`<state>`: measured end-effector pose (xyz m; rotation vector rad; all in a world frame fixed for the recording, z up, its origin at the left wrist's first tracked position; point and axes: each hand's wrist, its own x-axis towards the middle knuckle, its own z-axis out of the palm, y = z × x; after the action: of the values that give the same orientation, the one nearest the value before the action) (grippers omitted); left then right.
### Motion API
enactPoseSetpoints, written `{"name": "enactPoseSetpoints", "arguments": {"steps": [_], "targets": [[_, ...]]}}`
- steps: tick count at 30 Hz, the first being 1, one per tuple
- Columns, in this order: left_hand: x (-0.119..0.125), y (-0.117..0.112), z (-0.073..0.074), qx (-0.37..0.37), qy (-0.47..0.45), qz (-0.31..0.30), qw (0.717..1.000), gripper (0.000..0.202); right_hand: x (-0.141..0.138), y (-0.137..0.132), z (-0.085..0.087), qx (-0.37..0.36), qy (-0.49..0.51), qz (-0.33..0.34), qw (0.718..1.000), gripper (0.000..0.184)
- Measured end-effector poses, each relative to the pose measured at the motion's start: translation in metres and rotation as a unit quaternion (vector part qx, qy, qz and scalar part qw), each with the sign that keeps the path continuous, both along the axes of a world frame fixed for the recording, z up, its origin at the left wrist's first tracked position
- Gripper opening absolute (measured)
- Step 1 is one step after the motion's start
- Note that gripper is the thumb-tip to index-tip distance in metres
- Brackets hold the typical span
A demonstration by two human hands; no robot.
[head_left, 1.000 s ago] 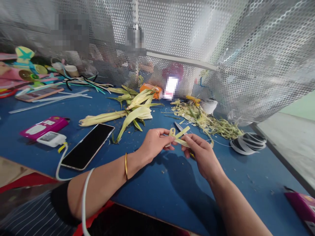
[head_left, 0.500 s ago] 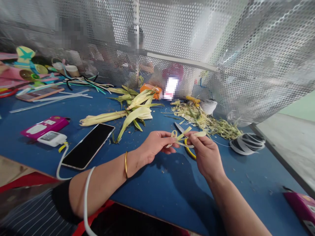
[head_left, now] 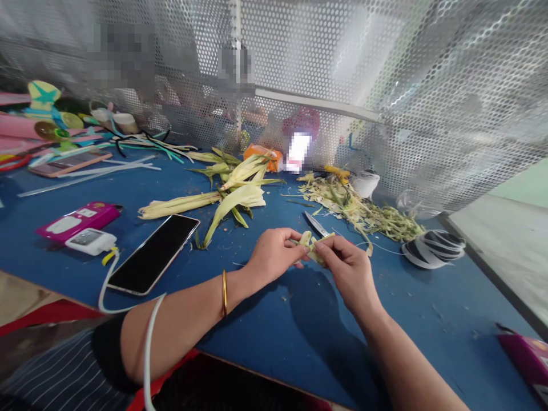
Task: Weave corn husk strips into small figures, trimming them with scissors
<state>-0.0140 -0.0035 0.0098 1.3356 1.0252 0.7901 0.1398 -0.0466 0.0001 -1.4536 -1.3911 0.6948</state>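
Note:
Over the blue table [head_left: 265,319], my left hand [head_left: 278,251] pinches looped strips of pale green corn husk [head_left: 306,237]. My right hand [head_left: 345,262] grips the same husk strips from the other side, and the two hands nearly meet. Fingers cover much of the bundle. Scissors [head_left: 315,224] lie just behind, one blade showing and their handles mostly hidden by my right hand. Farther back and left rests a pile of whole corn husks [head_left: 244,194]. Trimmed husk scraps [head_left: 346,200] spread out behind the scissors.
A black phone [head_left: 154,254] and a magenta power bank [head_left: 81,220] with a white cable sit at left. A roll of black-and-white ribbon [head_left: 432,249] stands at right. Perforated metal mesh [head_left: 299,63] rises behind. Another magenta device [head_left: 524,357] is at the right edge.
My hands have drawn closer together around the husk strips. The loops that stuck out are now more bunched and covered. My right hand hides more of the scissors' yellow handle.

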Motion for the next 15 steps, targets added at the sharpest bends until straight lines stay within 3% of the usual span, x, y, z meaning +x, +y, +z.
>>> {"name": "enactPoseSetpoints", "arguments": {"steps": [8, 15], "targets": [[-0.0035, -0.0011, -0.0089, 0.138, 0.118, -0.025, 0.983, 0.02, -0.002, -0.0016, -0.0005, 0.018, -0.091, -0.012, 0.996, 0.025], [-0.0044, -0.001, -0.0065, 0.198, 0.17, -0.005, 0.965, 0.02, -0.0035, -0.002, 0.0008, 0.004, -0.076, -0.005, 0.997, 0.013]]}}
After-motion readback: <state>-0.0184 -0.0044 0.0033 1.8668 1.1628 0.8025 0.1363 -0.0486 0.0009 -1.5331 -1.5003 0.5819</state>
